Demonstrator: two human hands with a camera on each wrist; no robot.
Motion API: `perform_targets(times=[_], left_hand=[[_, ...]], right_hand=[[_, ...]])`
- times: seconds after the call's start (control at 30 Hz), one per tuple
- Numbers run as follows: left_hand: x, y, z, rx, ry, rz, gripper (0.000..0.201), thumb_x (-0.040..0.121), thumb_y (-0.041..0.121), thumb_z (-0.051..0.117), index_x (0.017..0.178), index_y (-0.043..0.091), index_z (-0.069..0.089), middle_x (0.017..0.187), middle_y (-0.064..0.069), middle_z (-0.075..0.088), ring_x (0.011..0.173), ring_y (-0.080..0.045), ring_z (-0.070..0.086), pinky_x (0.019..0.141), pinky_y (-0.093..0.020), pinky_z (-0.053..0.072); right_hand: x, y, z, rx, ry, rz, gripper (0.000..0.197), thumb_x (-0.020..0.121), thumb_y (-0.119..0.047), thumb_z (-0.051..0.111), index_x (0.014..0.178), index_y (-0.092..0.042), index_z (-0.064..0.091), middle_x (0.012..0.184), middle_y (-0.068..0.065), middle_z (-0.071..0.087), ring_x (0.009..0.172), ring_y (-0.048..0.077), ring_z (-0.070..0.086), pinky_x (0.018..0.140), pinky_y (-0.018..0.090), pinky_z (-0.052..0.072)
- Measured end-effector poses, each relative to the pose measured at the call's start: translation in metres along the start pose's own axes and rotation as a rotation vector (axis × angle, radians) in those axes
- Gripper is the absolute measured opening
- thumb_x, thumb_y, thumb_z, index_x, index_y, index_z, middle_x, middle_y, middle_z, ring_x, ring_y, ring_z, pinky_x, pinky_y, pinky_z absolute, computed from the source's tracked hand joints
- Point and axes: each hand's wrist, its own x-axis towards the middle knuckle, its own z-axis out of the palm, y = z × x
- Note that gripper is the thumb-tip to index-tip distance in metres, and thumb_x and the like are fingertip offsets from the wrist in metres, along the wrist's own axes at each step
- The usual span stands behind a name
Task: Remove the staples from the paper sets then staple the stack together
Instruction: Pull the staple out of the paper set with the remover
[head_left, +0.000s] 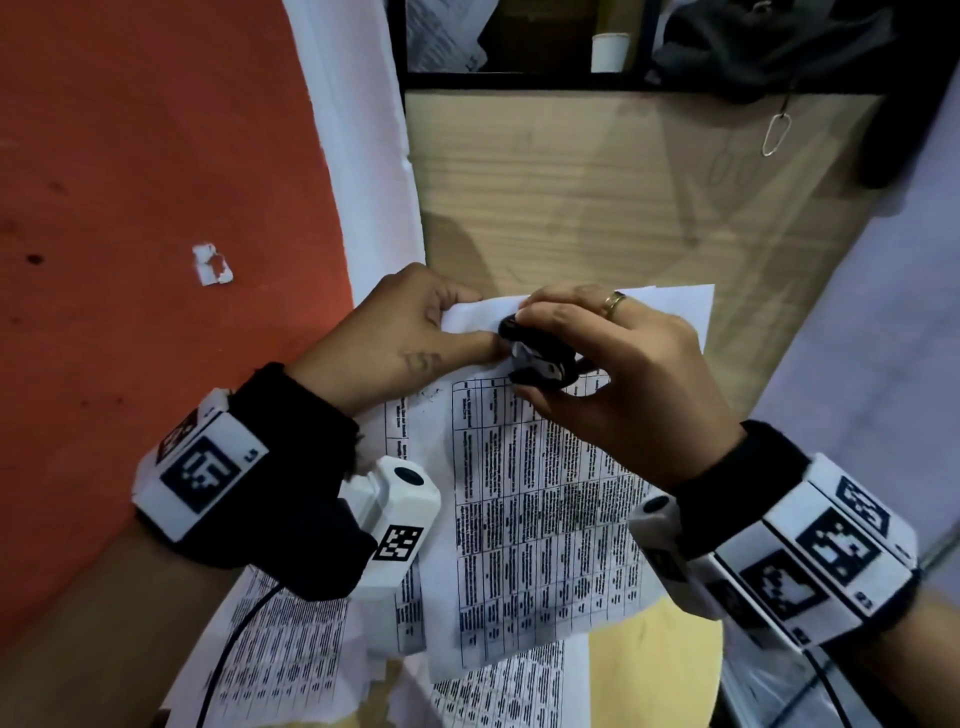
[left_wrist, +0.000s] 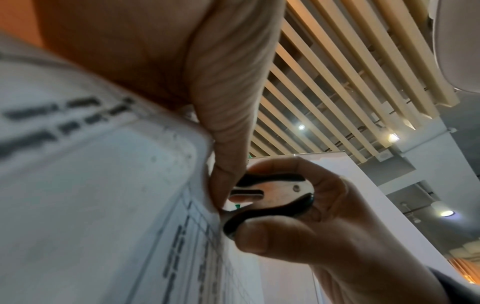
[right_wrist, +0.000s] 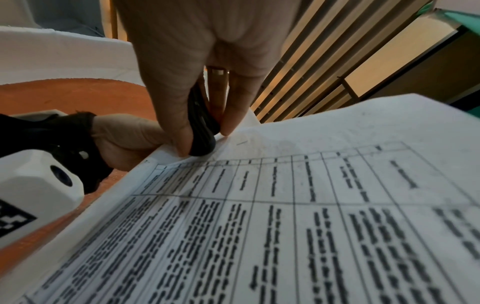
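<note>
Nearest us, our wrist cameras (head_left: 387, 519) frame the paper set (head_left: 540, 499), a printed table sheet lifted at its top corner over more printed sheets (head_left: 280, 649). Our left hand (head_left: 400, 332) pinches that corner, thumb on top and fingers curled beneath. Our right hand (head_left: 623, 374) squeezes the black staple remover (left_wrist: 270, 199) between thumb and fingers against the corner. Beyond lie the orange table (head_left: 130, 208) and a wooden board (head_left: 597, 192).
</note>
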Motion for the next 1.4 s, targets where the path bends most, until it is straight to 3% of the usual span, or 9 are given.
perform_targets(times=[0.33, 0.53, 0.7, 0.8, 0.93, 1.07, 1.17, 1.27, 1.4], left_hand=[[0.001, -0.002, 0.001, 0.026, 0.012, -0.038, 0.047, 0.062, 0.048, 0.069, 0.071, 0.002, 0.067, 0.061, -0.003, 0.051, 0.056, -0.006, 0.042, 0.053, -0.025, 0.03], [-0.001, -0.004, -0.001, -0.06, -0.046, -0.034, 0.052, 0.058, 0.048, 0.071, 0.078, 0.0, 0.068, 0.069, -0.025, 0.061, 0.063, -0.013, 0.05, 0.059, -0.028, 0.035], [-0.001, -0.004, -0.003, -0.129, -0.064, -0.074, 0.041, 0.061, 0.032, 0.078, 0.082, -0.002, 0.07, 0.074, -0.018, 0.062, 0.067, -0.014, 0.052, 0.061, -0.027, 0.037], [-0.002, -0.004, 0.0, -0.205, -0.079, -0.118, 0.032, 0.061, 0.023, 0.084, 0.08, 0.001, 0.07, 0.074, -0.011, 0.062, 0.063, -0.011, 0.054, 0.053, -0.02, 0.041], [-0.003, -0.005, 0.005, -0.297, -0.054, -0.13, 0.021, 0.062, 0.023, 0.072, 0.077, 0.009, 0.07, 0.069, -0.001, 0.065, 0.058, -0.003, 0.055, 0.052, -0.012, 0.042], [-0.002, -0.014, 0.004, -0.346, -0.026, -0.136, 0.028, 0.068, 0.02, 0.078, 0.084, -0.002, 0.07, 0.08, -0.017, 0.067, 0.07, -0.018, 0.06, 0.063, -0.024, 0.045], [-0.001, -0.015, 0.006, -0.389, 0.001, -0.144, 0.018, 0.068, 0.02, 0.079, 0.079, 0.007, 0.073, 0.08, -0.015, 0.071, 0.072, -0.024, 0.063, 0.067, -0.028, 0.048], [-0.001, -0.017, 0.009, -0.357, 0.05, -0.123, 0.026, 0.069, 0.02, 0.075, 0.086, 0.002, 0.072, 0.089, -0.021, 0.072, 0.076, -0.027, 0.065, 0.072, -0.042, 0.054], [0.003, -0.025, 0.018, -0.175, 0.165, -0.055, 0.039, 0.066, 0.039, 0.075, 0.083, 0.004, 0.072, 0.085, -0.029, 0.067, 0.073, -0.023, 0.061, 0.071, -0.055, 0.051]], right_hand=[[0.0, 0.002, 0.004, -0.051, -0.001, -0.066, 0.029, 0.067, -0.012, 0.074, 0.094, -0.003, 0.069, 0.098, 0.011, 0.069, 0.081, 0.032, 0.067, 0.056, 0.04, 0.055], [0.0, 0.007, 0.006, -0.048, -0.024, -0.1, 0.027, 0.067, -0.012, 0.074, 0.091, 0.0, 0.069, 0.095, 0.014, 0.069, 0.078, 0.034, 0.067, 0.058, 0.041, 0.055], [-0.001, 0.01, 0.01, -0.064, -0.022, -0.114, 0.021, 0.071, -0.012, 0.073, 0.088, 0.0, 0.069, 0.09, 0.013, 0.069, 0.075, 0.033, 0.066, 0.058, 0.038, 0.055], [-0.001, 0.01, 0.013, -0.043, -0.008, -0.085, 0.02, 0.073, -0.013, 0.072, 0.089, -0.001, 0.07, 0.091, 0.011, 0.069, 0.076, 0.031, 0.067, 0.058, 0.038, 0.054], [-0.004, 0.011, 0.016, 0.057, 0.004, 0.01, 0.021, 0.073, -0.014, 0.073, 0.091, -0.003, 0.07, 0.091, 0.007, 0.07, 0.082, 0.022, 0.066, 0.066, 0.035, 0.054], [-0.007, 0.013, 0.016, 0.195, 0.066, 0.115, 0.025, 0.072, -0.017, 0.077, 0.09, -0.002, 0.069, 0.088, 0.005, 0.07, 0.082, 0.01, 0.061, 0.074, 0.024, 0.049], [-0.007, 0.015, 0.02, 0.301, 0.12, 0.202, 0.027, 0.069, -0.017, 0.079, 0.091, -0.003, 0.069, 0.086, 0.003, 0.07, 0.081, 0.01, 0.063, 0.075, 0.025, 0.051], [-0.007, 0.016, 0.024, 0.358, 0.141, 0.261, 0.029, 0.066, -0.016, 0.08, 0.091, -0.005, 0.07, 0.086, -0.003, 0.068, 0.082, 0.009, 0.064, 0.077, 0.022, 0.051], [-0.009, 0.019, 0.031, 0.35, 0.178, 0.292, 0.027, 0.065, -0.016, 0.08, 0.087, -0.004, 0.07, 0.083, -0.003, 0.068, 0.079, 0.009, 0.063, 0.074, 0.017, 0.049]])
